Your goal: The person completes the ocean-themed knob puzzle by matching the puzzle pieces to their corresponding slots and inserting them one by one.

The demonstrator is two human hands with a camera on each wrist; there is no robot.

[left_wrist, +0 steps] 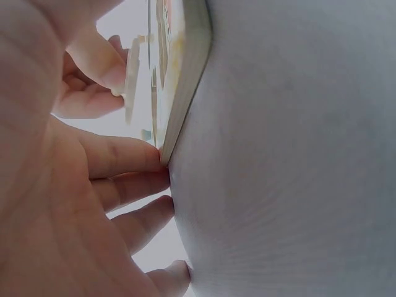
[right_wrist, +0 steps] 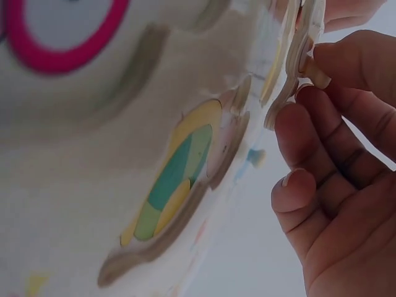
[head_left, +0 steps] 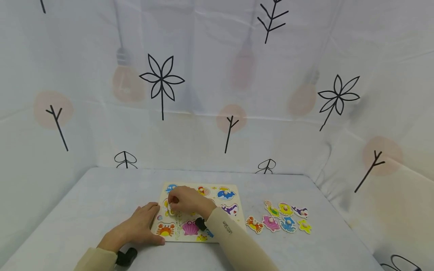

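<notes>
My right hand (head_left: 190,199) pinches a thin wooden puzzle piece (right_wrist: 296,62) by its small peg, close over the left side of the wooden puzzle board (head_left: 239,216). The piece stands tilted up from the board, and its printed face is mostly hidden. My left hand (head_left: 140,226) lies at the board's left edge, fingers spread on the cloth. Two fingertips (left_wrist: 151,156) touch the board's edge, while the thumb stretches along its near corner. Sea animal pictures cover the board, among them an orange crab (head_left: 165,229), a pink shell (head_left: 190,227) and a blue whale (head_left: 226,194).
Several loose pegged pieces lie right of the board: an orange crab piece (head_left: 254,224), a pink shell piece (head_left: 271,223), a blue piece (head_left: 288,224), a yellow starfish piece (head_left: 304,226) and others. White cloth (head_left: 112,199) covers the table; a patterned curtain (head_left: 203,143) hangs behind.
</notes>
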